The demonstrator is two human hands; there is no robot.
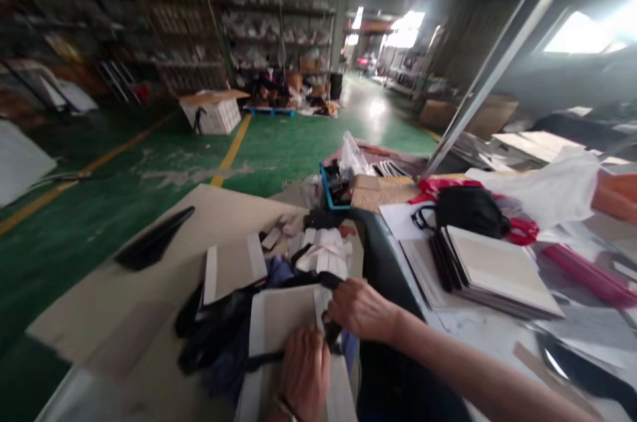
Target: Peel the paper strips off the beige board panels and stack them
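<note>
My left hand (304,369) lies on beige panels with white edge strips, fingers close together and stretched forward. A dark strip (266,361) runs across the panel and passes under this hand. My right hand (361,308) is closed at the right edge of the upper panel (283,316), its fingers around black fabric (328,278). The fingertips are partly hidden. Under and beside the panels lies rumpled black and dark blue fabric (213,336). Another beige panel (233,269) with white edges rests further back on the left.
A black flat object (155,238) lies on the beige board at left. White strips (323,253) are heaped behind the panels. On the right table stand stacked beige panels (497,269), a black bag (470,210) and a pink roll (590,274). A metal post (502,64) rises behind.
</note>
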